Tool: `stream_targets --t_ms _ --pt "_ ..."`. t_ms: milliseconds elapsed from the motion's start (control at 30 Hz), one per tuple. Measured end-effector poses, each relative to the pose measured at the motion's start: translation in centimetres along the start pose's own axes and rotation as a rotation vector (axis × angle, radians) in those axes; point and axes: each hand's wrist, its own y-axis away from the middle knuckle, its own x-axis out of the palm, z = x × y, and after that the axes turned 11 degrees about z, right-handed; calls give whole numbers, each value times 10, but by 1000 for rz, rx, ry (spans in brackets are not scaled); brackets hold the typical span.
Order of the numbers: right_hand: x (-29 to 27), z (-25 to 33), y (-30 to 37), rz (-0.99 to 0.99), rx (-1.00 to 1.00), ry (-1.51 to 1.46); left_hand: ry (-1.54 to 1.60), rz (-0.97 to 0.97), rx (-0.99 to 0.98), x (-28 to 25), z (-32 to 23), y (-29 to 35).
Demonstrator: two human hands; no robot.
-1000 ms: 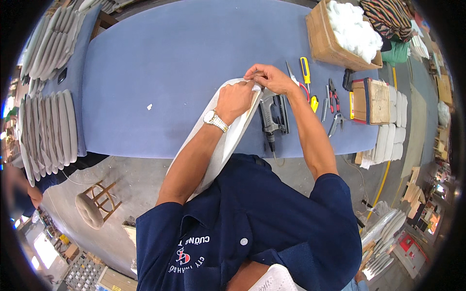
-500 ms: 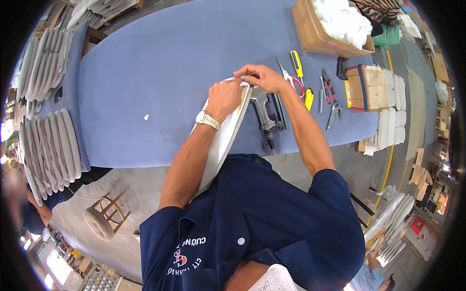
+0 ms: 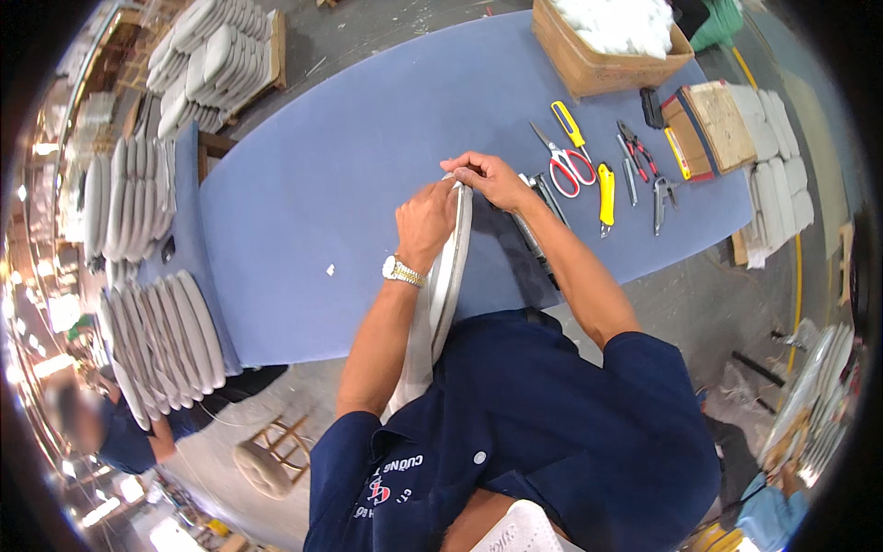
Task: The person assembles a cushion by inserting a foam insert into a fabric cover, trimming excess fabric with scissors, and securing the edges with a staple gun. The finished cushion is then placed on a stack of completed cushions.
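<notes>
A light grey upholstered seat pad (image 3: pixel 448 276) stands on its edge, leaning from the table toward my body, with a pale strip along its rim. My left hand (image 3: pixel 429 221) is closed around its upper end, a watch on that wrist. At the same corner, my right hand (image 3: pixel 489 182) pinches the fabric edge, thumb and fingers together. Beneath my right forearm lies a staple gun (image 3: pixel 532 241), mostly hidden by the arm. Scissors with red and white handles (image 3: pixel 564 170) and a yellow screwdriver (image 3: pixel 569 127) lie just beyond, beside a yellow utility knife (image 3: pixel 606 198).
Red-handled pliers (image 3: pixel 637 152) and a grey plier-like tool (image 3: pixel 660 204) lie at the right of the blue table (image 3: pixel 322 202). A carton of white stuffing (image 3: pixel 589 69) stands at the far right. Stacked grey pads (image 3: pixel 161 340) sit at left, near another person (image 3: pixel 120 428).
My view has turned, so the table appears shifted. The pad stands more upright, and both hands keep hold of its top corner. My right forearm now covers more of the staple gun.
</notes>
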Motion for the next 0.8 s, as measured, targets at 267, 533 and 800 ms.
stream_targets --t_ms 267,533,800 --pt "-2 4 -7 54 42 8 64 -14 5 8 8 -8" --pt "-13 11 -20 157 139 155 282 85 -138 -9 21 -20" --pt "-23 50 -38 344 220 696 361 113 -212 -7 19 -18"
